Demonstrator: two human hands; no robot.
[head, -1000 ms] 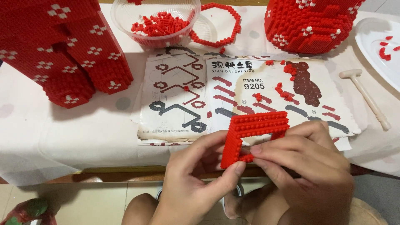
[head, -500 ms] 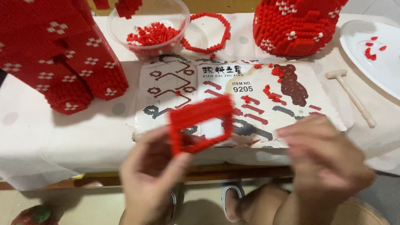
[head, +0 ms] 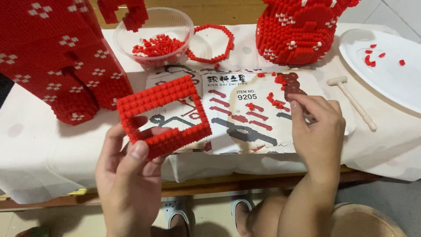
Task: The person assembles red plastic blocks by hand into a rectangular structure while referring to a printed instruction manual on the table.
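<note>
- The left hand, low in the left half of the frame, pinches a red brick frame by its lower left corner, with the thumb on the front face and the fingers behind it.
- The frame is a hollow rectangle of small studded bricks, held tilted above the table edge, just left of centre.
- The right hand, right of centre, rests on the instruction sheet with its fingers drawn together; the fingertips touch the sheet near a few loose red bricks. Whether it grips one I cannot tell.
- The sheet lies flat at the middle of the white tablecloth.
- A clear bowl of red bricks stands at the upper centre-left, with a red brick ring just beside it on the right.
- Large red brick models fill the upper left and the upper right.
- A small white hammer lies to the right of the sheet, near a white tray holding a few red pieces at the right edge.
</note>
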